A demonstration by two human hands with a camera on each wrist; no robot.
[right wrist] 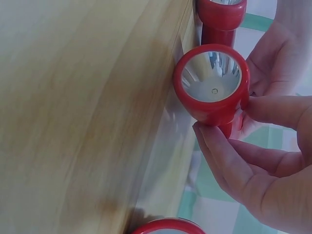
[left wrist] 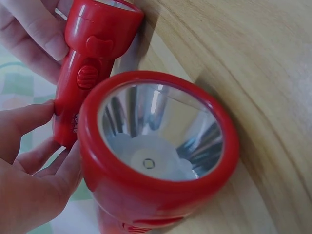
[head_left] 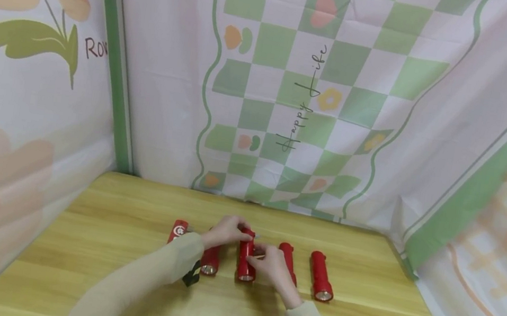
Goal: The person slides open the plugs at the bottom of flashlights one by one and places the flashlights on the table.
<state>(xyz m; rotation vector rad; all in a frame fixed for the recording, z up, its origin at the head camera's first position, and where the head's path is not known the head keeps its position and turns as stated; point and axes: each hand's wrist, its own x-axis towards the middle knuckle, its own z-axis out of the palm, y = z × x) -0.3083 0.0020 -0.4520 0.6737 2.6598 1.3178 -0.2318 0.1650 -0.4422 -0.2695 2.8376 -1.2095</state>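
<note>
Several red flashlights lie in a row on the wooden table, lens ends toward the near side. Both hands are on the middle flashlight [head_left: 246, 261]. My left hand [head_left: 227, 231] pinches its far, tail end between thumb and fingers. Nearer the lens, my right hand [head_left: 272, 264] grips the head from the right side. In the left wrist view, the held flashlight [left wrist: 87, 73] shows a ribbed switch, and a neighbouring flashlight [left wrist: 161, 195] fills the foreground. The right wrist view shows the held lens [right wrist: 214, 80] between thumb and fingers.
Left of the hands lie a flashlight [head_left: 210, 262] partly behind the left arm and another with a white logo [head_left: 179, 229]. To the right are a partly hidden flashlight [head_left: 286, 253] and an outer one [head_left: 322, 276]. Patterned cloth [head_left: 166, 88] surrounds the table [head_left: 131, 206].
</note>
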